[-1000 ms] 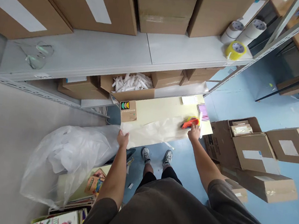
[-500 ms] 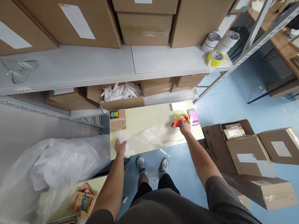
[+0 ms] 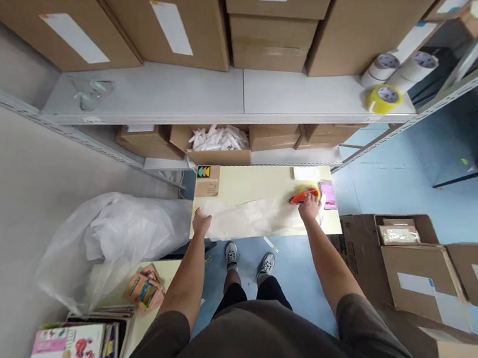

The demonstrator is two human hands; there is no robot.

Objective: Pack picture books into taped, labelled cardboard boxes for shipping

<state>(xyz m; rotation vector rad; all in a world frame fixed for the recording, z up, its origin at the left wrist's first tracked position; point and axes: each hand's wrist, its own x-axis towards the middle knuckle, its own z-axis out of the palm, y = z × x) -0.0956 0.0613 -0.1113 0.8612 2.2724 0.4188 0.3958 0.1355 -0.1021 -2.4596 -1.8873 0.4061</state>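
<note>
A strip of thin whitish sheet material [image 3: 256,216] lies along the front of a pale yellow table [image 3: 247,183]. At its left end, my left hand [image 3: 201,222] is closed on the sheet's edge. My right hand [image 3: 309,207] grips a red tape dispenser [image 3: 303,197] with a yellow roll, low over the sheet's right end. Close by the right hand lie a pink item [image 3: 327,194] and a white paper [image 3: 306,173]. A brown printed card or box [image 3: 207,181] sits at the table's back left corner.
Behind the table stands a grey shelf [image 3: 188,94] with cardboard boxes [image 3: 273,44], tape rolls [image 3: 383,98] and a box of white pieces [image 3: 220,139]. A big plastic bag [image 3: 128,229] is at left; opened cartons [image 3: 414,276] stand at right.
My view has swung left, so the scene sits further right. Both hands keep about the same places on the table, the right still with the tape dispenser.
</note>
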